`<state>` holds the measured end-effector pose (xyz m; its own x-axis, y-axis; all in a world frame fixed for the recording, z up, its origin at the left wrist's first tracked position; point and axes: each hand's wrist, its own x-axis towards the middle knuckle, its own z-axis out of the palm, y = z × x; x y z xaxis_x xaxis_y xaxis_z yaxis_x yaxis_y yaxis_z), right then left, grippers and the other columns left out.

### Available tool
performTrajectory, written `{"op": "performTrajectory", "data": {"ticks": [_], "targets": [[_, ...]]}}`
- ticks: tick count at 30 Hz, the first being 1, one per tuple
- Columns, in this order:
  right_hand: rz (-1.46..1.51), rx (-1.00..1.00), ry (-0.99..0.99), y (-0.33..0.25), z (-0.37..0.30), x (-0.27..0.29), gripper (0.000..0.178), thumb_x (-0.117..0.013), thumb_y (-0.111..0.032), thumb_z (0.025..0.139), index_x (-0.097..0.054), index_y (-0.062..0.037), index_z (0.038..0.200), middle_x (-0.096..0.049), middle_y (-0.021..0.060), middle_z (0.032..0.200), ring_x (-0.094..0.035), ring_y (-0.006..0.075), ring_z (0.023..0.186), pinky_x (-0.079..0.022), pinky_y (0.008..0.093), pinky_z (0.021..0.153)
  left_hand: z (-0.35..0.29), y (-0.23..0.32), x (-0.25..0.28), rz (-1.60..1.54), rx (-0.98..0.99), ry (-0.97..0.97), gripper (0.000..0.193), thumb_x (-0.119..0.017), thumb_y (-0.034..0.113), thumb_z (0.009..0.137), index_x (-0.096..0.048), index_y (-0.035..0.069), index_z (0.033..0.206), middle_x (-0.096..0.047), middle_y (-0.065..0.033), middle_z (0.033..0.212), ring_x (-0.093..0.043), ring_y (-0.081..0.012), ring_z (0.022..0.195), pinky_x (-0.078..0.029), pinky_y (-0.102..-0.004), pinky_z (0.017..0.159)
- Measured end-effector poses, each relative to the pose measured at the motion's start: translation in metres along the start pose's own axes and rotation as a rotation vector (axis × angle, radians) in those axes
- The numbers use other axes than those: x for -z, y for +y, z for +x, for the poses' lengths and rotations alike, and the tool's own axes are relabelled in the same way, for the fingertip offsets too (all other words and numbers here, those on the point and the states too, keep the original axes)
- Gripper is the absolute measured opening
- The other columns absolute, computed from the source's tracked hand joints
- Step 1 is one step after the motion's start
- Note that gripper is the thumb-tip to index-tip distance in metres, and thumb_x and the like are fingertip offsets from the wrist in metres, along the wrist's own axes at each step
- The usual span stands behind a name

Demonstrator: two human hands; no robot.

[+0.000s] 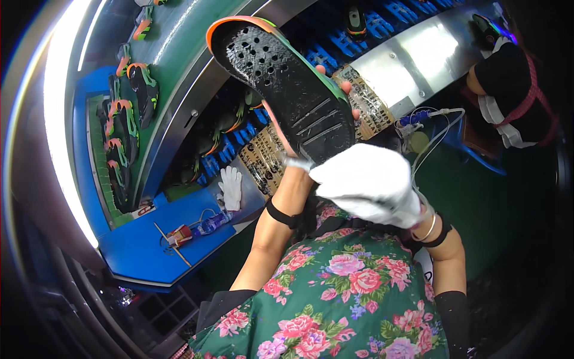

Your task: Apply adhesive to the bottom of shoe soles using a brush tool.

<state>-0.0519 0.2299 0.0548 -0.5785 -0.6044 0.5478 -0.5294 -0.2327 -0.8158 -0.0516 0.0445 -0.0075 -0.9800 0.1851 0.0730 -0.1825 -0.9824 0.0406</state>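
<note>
A black shoe sole [299, 99] with an orange and green rim is held up in front of me. Holes dot its far end, grooves cross its near end, and the surface looks glossy. Bare, my left hand [346, 88] is closed around it from beneath; fingertips show along the right edge and the thumb along the left. My right hand [368, 182], in a white glove, is closed by the sole's near end. From its glove a thin greyish tip [297, 163] sticks out toward the sole's edge, blurred, so its kind is unclear.
Several black shoe parts [143, 90] with orange and green trim lie on a green conveyor at left. A blue side table [143, 245] bears a white glove [230, 188], a bottle [212, 222] and a stick [173, 244]. Another person [508, 84] is at far right.
</note>
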Motion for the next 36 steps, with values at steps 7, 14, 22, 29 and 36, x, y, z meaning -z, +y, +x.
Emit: {"op": "performTrajectory", "data": {"ticks": [7, 14, 22, 29, 36], "targets": [[-0.249, 0.075, -0.008, -0.002, -0.007, -0.005, 0.030, -0.084, -0.004, 0.075, -0.079, -0.0084, 0.104, -0.078, 0.0120, 0.111, -0.075, 0.0295, 0.097, -0.060, 0.0381, 0.082, 0.004, 0.001, -0.005, 0.026, -0.116, 0.101, 0.096, -0.050, 0.081, 0.092, -0.041, 0.010, 0.156, -0.058, -0.0277, 0.141, -0.057, -0.0487, 0.128, -0.053, -0.0683, 0.097], [-0.093, -0.015, 0.091, 0.013, -0.004, 0.009, 0.023, -0.082, -0.001, 0.078, -0.080, -0.0096, 0.099, -0.079, 0.0091, 0.103, -0.076, 0.0258, 0.091, -0.061, 0.0359, 0.079, 0.000, 0.008, -0.002, 0.072, -0.089, 0.080, 0.099, -0.047, 0.082, 0.092, -0.040, 0.005, 0.155, -0.050, -0.0151, 0.151, -0.055, -0.0452, 0.130, -0.055, -0.0702, 0.091], [0.142, -0.116, 0.035, 0.017, -0.004, 0.004, 0.013, -0.083, -0.005, 0.079, -0.080, -0.0066, 0.091, -0.079, 0.0123, 0.099, -0.077, 0.0259, 0.091, -0.061, 0.0360, 0.079, 0.000, 0.023, -0.001, 0.135, 0.087, -0.048, 0.116, -0.054, 0.085, 0.085, -0.022, 0.007, 0.165, -0.029, -0.0206, 0.167, -0.051, -0.0552, 0.133, -0.056, -0.0624, 0.101], [0.197, -0.128, -0.167, 0.005, -0.009, -0.003, 0.025, -0.080, -0.009, 0.081, -0.081, -0.0112, 0.106, -0.079, 0.0077, 0.106, -0.075, 0.0275, 0.095, -0.060, 0.0376, 0.081, -0.006, 0.031, 0.007, 0.211, 0.165, -0.043, 0.116, -0.064, 0.081, 0.083, -0.027, 0.005, 0.163, -0.033, -0.0216, 0.162, -0.057, -0.0499, 0.123, -0.055, -0.0589, 0.096], [-0.129, -0.034, -0.121, 0.004, -0.003, 0.007, 0.024, -0.077, -0.002, 0.083, -0.079, -0.0076, 0.106, -0.078, 0.0114, 0.108, -0.075, 0.0289, 0.097, -0.060, 0.0388, 0.084, -0.009, 0.037, -0.012, 0.250, 0.275, 0.153, 0.112, -0.062, 0.076, 0.085, -0.026, 0.004, 0.163, -0.037, -0.0330, 0.158, -0.056, -0.0577, 0.127, -0.051, -0.0650, 0.104]]}}
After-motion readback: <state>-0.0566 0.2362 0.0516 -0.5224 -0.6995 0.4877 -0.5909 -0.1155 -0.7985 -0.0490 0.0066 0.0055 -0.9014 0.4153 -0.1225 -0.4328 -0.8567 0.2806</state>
